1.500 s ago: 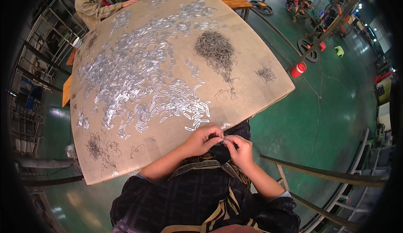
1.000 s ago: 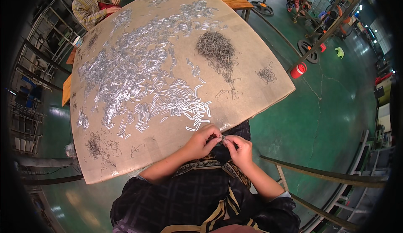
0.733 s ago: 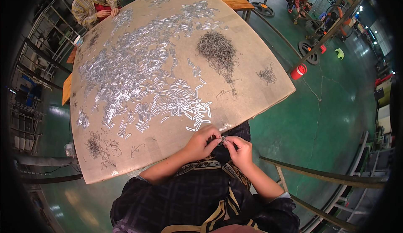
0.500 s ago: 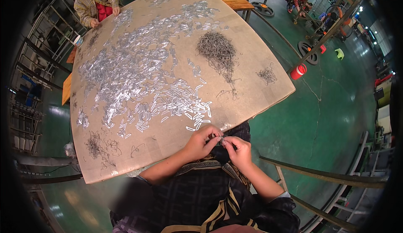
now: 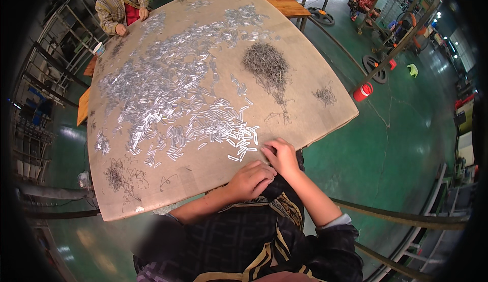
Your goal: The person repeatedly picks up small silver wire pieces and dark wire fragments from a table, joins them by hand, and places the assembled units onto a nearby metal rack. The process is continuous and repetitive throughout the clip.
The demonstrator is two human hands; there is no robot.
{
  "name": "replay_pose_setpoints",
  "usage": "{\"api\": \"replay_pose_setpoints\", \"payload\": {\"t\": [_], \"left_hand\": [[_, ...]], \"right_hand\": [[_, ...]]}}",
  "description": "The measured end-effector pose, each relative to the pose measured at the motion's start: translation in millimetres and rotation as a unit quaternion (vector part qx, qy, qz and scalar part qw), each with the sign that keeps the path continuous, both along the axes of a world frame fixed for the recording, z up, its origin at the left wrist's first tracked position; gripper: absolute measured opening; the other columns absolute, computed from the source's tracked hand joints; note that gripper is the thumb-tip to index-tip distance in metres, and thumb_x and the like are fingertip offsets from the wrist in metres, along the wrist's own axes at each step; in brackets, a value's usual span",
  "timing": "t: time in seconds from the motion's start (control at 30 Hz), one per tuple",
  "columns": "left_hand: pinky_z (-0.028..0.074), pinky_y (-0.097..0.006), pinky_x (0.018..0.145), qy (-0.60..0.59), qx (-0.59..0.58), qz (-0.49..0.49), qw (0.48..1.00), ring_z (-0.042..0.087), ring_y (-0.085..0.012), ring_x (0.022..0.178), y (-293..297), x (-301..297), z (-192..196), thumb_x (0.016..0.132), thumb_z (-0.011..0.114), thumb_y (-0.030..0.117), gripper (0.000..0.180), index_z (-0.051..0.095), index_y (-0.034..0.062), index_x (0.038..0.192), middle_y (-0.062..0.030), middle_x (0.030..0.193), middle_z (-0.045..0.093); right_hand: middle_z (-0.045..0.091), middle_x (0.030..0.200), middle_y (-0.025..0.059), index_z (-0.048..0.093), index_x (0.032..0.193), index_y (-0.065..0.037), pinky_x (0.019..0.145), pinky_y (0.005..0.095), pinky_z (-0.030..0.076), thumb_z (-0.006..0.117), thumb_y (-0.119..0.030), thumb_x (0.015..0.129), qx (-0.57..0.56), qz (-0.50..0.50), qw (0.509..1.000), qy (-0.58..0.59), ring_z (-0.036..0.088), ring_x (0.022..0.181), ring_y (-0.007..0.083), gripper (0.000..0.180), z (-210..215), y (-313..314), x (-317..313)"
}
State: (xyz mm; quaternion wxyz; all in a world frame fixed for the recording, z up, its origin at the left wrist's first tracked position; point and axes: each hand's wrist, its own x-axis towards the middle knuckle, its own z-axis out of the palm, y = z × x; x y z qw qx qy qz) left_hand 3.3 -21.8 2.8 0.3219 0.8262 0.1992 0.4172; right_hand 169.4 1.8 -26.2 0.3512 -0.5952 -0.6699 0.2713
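parted from the left hand (image 5: 251, 180), the right hand (image 5: 283, 157) has moved forward over the brown surface (image 5: 317, 124), just beside the nearest of the scattered silver links (image 5: 178, 81). both hands' fingers are bent; how far they close, or whether they hold anything, i cannot tell.

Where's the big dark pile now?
Head view: the dark pile sits on the table, right side, between the shiny pieces and a small tangle.
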Motion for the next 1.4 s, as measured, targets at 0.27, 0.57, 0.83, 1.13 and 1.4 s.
{"api": "replay_pose_setpoints", "payload": {"t": [0.27,0.57,0.83,1.13,1.4], "left_hand": [[0.050,-0.037,0.075,0.026,-0.009,0.005,1.000,0.064,-0.0273,0.085,-4.1,-3.0,-2.2,0.077,0.068,-0.002,0.018,0.057,0.0046,0.091,-0.0101,0.093,0.067],[0.051,-0.037,0.075,0.038,-0.033,0.019,0.999,0.065,-0.0284,0.084,-0.3,-1.5,-9.1,0.079,0.066,-0.002,0.016,0.057,0.0046,0.090,-0.0098,0.091,0.068],[0.048,-0.040,0.070,0.013,-0.064,0.061,0.996,0.061,-0.0311,0.076,1.4,10.2,-2.1,0.079,0.066,0.001,0.015,0.056,0.0054,0.089,-0.0104,0.082,0.063],[0.047,-0.037,0.064,0.045,-0.081,0.074,0.993,0.061,-0.0297,0.070,0.4,14.1,-4.3,0.077,0.069,0.001,0.014,0.058,0.0045,0.084,-0.0110,0.077,0.062],[0.048,-0.037,0.065,0.107,-0.115,0.038,0.987,0.063,-0.0295,0.071,3.9,9.7,-5.7,0.078,0.069,0.003,0.013,0.060,0.0048,0.087,-0.0105,0.080,0.064]], "right_hand": [[0.060,0.088,0.0195,0.065,0.084,-0.001,0.074,0.0448,0.050,0.071,-0.009,0.076,0.029,0.010,0.995,-0.093,0.061,0.082,0.0396,0.014,-24.0,38.4,-26.2],[0.069,0.078,0.0142,0.066,0.087,0.004,0.064,0.0329,0.054,0.069,-0.004,0.080,-0.096,-0.017,0.990,0.105,0.068,0.070,0.0247,0.010,-4.7,21.3,6.7],[0.071,0.077,0.0084,0.069,0.091,0.005,0.064,0.0229,0.052,0.071,-0.002,0.083,-0.126,-0.034,0.939,0.319,0.066,0.070,0.0092,0.011,46.1,-38.8,25.6],[0.072,0.081,0.0107,0.070,0.091,0.003,0.066,0.0265,0.053,0.071,-0.002,0.081,-0.021,-0.059,0.982,0.181,0.068,0.071,0.0137,0.011,56.8,-64.0,20.8],[0.066,0.080,0.0130,0.067,0.088,0.000,0.063,0.0335,0.052,0.068,0.000,0.080,0.089,-0.021,0.994,0.067,0.065,0.071,0.0293,0.008,51.7,-68.8,20.2]]}}
